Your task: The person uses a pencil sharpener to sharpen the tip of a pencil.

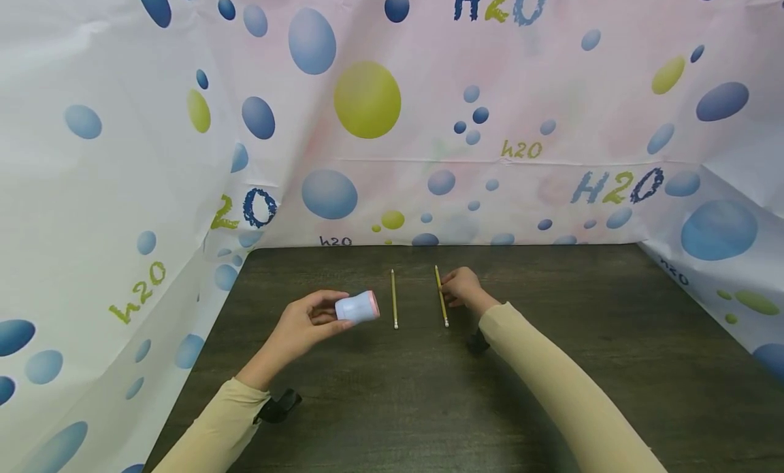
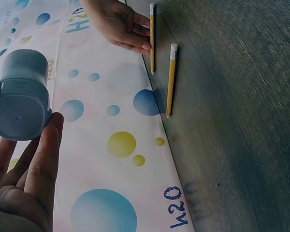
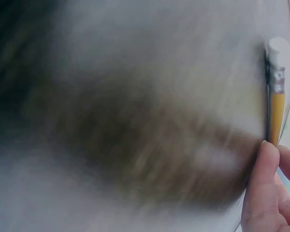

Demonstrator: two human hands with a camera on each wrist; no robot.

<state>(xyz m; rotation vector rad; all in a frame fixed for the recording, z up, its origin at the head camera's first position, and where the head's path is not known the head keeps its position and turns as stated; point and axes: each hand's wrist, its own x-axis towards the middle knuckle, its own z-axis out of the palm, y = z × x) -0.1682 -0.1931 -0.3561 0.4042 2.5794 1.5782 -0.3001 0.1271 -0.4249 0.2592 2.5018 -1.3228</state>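
My left hand (image 1: 297, 331) grips a small pale-blue container (image 1: 356, 308) with a pink end, raised above the table and tilted on its side. In the left wrist view the container (image 2: 21, 94) shows a rounded-square end, held between thumb and fingers. On the right, my right hand (image 1: 463, 286) pinches a yellow pencil (image 1: 444, 311) about its middle. That pencil's white eraser end (image 3: 278, 53) shows in the right wrist view. A second yellow pencil (image 1: 395, 299) lies on the table between the hands, roughly parallel to the first, eraser towards me.
The dark wooden table (image 1: 380, 405) runs back to a white sheet (image 1: 429, 207) printed with blue and green dots and "H2O" lettering. This sheet also rises along the left and right sides. A black strap mount (image 1: 278, 406) sits on the left wrist.
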